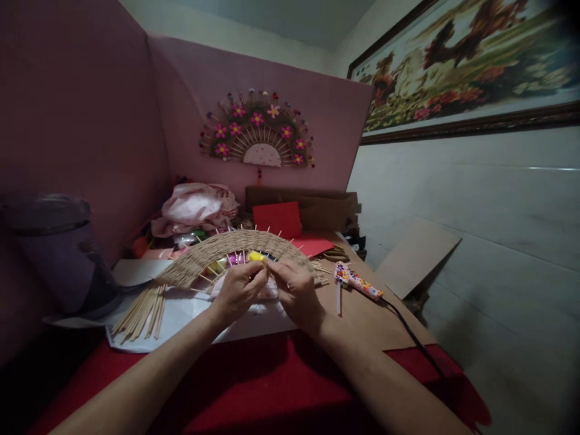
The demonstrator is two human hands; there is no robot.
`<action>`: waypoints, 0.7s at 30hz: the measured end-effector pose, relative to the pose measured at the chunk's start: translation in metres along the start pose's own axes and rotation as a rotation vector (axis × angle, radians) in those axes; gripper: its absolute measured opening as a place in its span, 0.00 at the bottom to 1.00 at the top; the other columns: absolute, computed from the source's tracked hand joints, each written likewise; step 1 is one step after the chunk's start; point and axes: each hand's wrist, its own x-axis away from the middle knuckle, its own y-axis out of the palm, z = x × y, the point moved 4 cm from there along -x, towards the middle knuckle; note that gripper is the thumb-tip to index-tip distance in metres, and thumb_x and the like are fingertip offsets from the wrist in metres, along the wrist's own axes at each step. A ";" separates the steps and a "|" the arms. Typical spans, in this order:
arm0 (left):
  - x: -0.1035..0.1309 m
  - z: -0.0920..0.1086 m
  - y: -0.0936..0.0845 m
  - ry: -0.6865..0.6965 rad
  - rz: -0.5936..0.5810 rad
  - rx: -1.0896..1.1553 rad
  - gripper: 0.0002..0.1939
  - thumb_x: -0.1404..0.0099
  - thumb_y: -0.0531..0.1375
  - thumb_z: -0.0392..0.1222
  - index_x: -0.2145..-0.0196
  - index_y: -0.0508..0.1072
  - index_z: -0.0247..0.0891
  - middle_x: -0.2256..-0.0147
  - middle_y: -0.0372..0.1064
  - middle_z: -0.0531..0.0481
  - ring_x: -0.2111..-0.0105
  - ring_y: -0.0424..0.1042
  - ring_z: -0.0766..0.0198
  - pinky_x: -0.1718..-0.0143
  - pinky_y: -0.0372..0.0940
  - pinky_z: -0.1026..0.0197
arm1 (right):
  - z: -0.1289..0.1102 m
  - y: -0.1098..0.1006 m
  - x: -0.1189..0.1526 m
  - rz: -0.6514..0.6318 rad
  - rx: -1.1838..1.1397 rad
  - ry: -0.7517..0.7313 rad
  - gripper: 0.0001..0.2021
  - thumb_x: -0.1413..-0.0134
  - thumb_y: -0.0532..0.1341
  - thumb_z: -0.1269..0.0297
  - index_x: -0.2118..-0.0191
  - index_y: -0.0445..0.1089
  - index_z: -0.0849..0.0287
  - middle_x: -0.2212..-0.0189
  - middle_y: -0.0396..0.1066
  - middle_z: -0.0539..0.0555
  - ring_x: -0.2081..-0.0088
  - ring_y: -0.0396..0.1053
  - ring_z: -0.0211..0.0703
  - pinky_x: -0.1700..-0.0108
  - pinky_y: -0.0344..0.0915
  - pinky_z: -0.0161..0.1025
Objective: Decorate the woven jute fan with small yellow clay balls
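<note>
My left hand (240, 289) and my right hand (296, 290) meet above the table, fingers pinched together at the tips. What they pinch is too small to make out. Just beyond the fingertips shows a bright yellow piece (256, 256); whether it is touched I cannot tell. Behind my hands lies a fan-shaped piece with a woven twine band (199, 260) and thin sticks poking out past its edges. Its pale inner half-round is partly hidden by my hands. Coloured packets (233, 259) show through between the sticks.
Loose wooden sticks (140, 314) lie on white paper at left, near a lilac cylindrical container (58, 260). A flower-patterned glue gun (357, 283) with a black cord rests at right on cardboard. Red card (278, 219) and crumpled pink fabric (199, 205) lie behind. A decorated fan (258, 136) hangs on the pink panel.
</note>
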 end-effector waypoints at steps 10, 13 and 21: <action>-0.008 -0.023 -0.008 -0.341 0.135 0.716 0.22 0.44 0.61 0.52 0.56 0.63 0.39 0.66 0.66 0.50 0.70 0.69 0.65 0.71 0.63 0.63 | 0.019 0.002 -0.006 0.227 -0.535 0.249 0.17 0.51 0.55 0.74 0.58 0.75 0.53 0.79 0.64 0.47 0.77 0.60 0.33 0.72 0.64 0.35; -0.005 -0.019 0.002 -0.380 -0.052 0.935 0.21 0.47 0.65 0.48 0.61 0.62 0.37 0.70 0.68 0.51 0.77 0.70 0.65 0.78 0.62 0.65 | 0.021 0.002 -0.006 0.217 -0.548 0.299 0.19 0.55 0.55 0.76 0.59 0.76 0.53 0.79 0.65 0.47 0.78 0.61 0.33 0.73 0.64 0.34; -0.003 -0.021 -0.001 -0.296 0.027 0.977 0.18 0.47 0.65 0.44 0.65 0.61 0.37 0.75 0.68 0.54 0.82 0.67 0.69 0.83 0.60 0.67 | 0.023 0.010 -0.005 0.108 -0.664 0.404 0.10 0.53 0.61 0.69 0.63 0.77 0.56 0.79 0.65 0.47 0.79 0.61 0.31 0.78 0.63 0.31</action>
